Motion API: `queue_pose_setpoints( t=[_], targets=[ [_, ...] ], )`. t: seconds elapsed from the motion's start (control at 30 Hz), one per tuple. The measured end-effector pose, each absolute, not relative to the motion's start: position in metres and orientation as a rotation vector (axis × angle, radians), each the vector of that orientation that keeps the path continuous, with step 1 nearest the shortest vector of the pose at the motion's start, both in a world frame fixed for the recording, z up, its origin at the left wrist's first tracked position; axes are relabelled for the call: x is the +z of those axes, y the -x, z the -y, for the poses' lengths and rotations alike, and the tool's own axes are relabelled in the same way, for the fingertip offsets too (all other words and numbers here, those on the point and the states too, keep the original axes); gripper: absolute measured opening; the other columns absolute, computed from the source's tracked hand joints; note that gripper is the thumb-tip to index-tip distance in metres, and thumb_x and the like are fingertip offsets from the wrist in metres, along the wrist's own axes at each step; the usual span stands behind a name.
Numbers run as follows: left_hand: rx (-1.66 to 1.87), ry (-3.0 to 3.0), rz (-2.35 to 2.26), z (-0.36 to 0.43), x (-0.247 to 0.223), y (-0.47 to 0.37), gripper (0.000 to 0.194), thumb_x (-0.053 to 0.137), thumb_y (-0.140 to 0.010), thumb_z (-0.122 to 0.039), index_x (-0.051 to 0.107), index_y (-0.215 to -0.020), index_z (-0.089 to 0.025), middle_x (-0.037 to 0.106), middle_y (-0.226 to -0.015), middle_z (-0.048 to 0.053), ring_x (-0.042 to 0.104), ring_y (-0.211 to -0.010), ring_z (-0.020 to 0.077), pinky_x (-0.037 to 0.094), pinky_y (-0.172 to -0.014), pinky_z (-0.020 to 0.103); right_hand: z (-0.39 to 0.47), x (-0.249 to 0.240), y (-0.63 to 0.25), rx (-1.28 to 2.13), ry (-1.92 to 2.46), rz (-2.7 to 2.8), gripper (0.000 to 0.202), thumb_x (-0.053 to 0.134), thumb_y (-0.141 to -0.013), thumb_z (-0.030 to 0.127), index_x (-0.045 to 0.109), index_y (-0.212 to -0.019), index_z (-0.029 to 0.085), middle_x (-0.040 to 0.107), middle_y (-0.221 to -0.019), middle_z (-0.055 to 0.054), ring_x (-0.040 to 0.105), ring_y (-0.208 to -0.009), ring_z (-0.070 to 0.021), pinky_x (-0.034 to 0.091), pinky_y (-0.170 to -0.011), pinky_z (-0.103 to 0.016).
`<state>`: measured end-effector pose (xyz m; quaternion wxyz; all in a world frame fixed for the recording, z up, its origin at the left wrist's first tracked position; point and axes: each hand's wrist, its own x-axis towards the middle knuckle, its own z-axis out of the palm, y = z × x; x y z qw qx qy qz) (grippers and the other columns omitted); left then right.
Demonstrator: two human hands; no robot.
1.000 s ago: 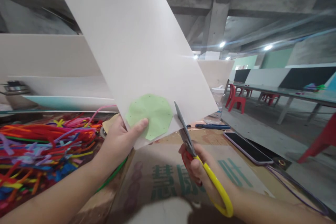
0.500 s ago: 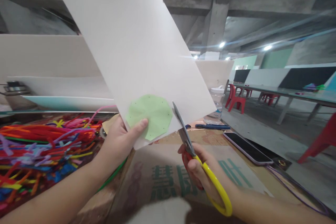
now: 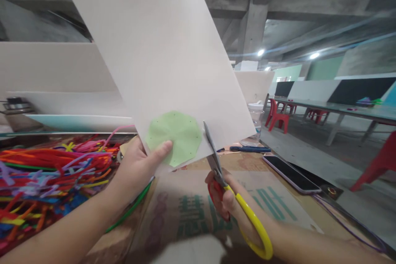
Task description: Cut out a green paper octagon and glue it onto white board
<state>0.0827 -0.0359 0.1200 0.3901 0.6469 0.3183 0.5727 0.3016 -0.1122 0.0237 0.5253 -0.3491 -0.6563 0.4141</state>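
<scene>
My left hand grips a large white sheet near its lower left corner. Its thumb presses a pale green, roughly octagonal paper piece flat on the sheet. Small dark dots mark the green piece close to its rim. In my right hand are scissors with a yellow and a red handle loop. One blade shows in front of the white sheet, just right of the green piece; the other is largely hidden, so I cannot tell how far apart they are.
Colourful pipe cleaners are heaped at left. Printed cardboard covers the table below my hands. A phone, a blue utility knife and a clear jar lie or stand at right. Red chairs are beyond.
The white sheet has turned slightly, its lower right corner shifting right. The green piece has moved a little left with it. The scissors' handles and my right hand have shifted slightly left.
</scene>
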Motion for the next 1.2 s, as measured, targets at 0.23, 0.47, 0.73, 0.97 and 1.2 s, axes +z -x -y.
queue_pose_setpoints(
  t=[0.23, 0.47, 0.73, 0.97, 1.2],
  targets=[
    [1.364, -1.661, -0.784, 0.041, 0.115, -0.088, 0.042, 0.082, -0.074, -0.051, 0.076, -0.106, -0.024, 0.080, -0.105, 0.009, 0.075, -0.094, 0.0362, 0.064, -0.081, 0.047, 0.121, 0.045, -0.306, 0.854, 0.865, 1.686, 0.060, 0.035, -0.095, 0.077, 0.051, -0.114, 0.023, 0.047, -0.083, -0.002, 0.042, -0.069, -0.0169, 0.041, -0.066, -0.032],
    [1.373, -1.644, -0.818, 0.047, 0.114, -0.093, 0.045, 0.082, -0.072, -0.051, 0.076, -0.106, -0.022, 0.079, -0.107, 0.010, 0.074, -0.099, 0.0379, 0.065, -0.079, 0.044, 0.119, 0.044, -0.305, 0.872, 0.909, 1.590, 0.060, 0.042, -0.092, 0.078, 0.051, -0.111, 0.021, 0.042, -0.069, 0.003, 0.035, -0.058, -0.0143, 0.035, -0.057, -0.030],
    [1.384, -1.651, -0.790, 0.048, 0.114, -0.093, 0.041, 0.083, -0.073, -0.051, 0.077, -0.103, -0.024, 0.080, -0.101, 0.009, 0.073, -0.104, 0.0382, 0.064, -0.083, 0.044, 0.117, 0.038, -0.302, 0.964, 0.865, 1.442, 0.062, 0.056, -0.083, 0.080, 0.055, -0.105, 0.021, 0.038, -0.066, 0.005, 0.033, -0.055, -0.0121, 0.027, -0.049, -0.026],
    [1.359, -1.622, -0.814, 0.046, 0.112, -0.093, 0.046, 0.083, -0.072, -0.052, 0.076, -0.105, -0.022, 0.080, -0.100, 0.010, 0.074, -0.100, 0.0390, 0.066, -0.072, 0.042, 0.118, 0.037, -0.300, 0.944, 0.881, 1.382, 0.060, 0.062, -0.081, 0.078, 0.060, -0.102, 0.021, 0.039, -0.063, 0.005, 0.034, -0.053, -0.0121, 0.026, -0.046, -0.025],
    [1.322, -1.587, -0.818, 0.045, 0.110, -0.094, 0.048, 0.084, -0.070, -0.053, 0.076, -0.104, -0.019, 0.080, -0.096, 0.011, 0.076, -0.070, 0.0310, 0.063, -0.056, 0.036, 0.114, 0.033, -0.301, 0.948, 0.871, 1.373, 0.054, 0.065, -0.083, 0.071, 0.062, -0.104, 0.021, 0.043, -0.064, 0.004, 0.039, -0.054, -0.0124, 0.031, -0.048, -0.025]
  ],
)
